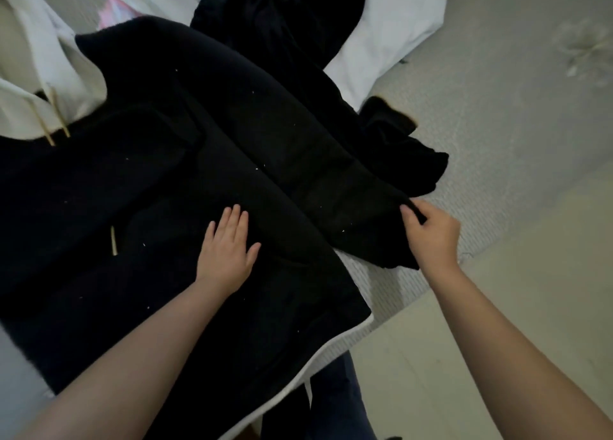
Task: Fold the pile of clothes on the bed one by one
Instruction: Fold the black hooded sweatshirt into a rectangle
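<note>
A large black hoodie (139, 207) with a white hood (36, 84) and tan drawstrings lies spread across the bed. My left hand (227, 252) rests flat on its body, fingers straight. One black sleeve (318, 161) runs out to the right. My right hand (431, 234) pinches the cuff end of that sleeve near the bed's edge.
More dark clothes (285, 25) are heaped at the top behind the hoodie, with a white garment (391, 31) beside them and a pink and white piece (112, 8) at upper left. The grey bed sheet (491, 114) shows on the right. Pale floor (497, 307) lies below the bed's edge.
</note>
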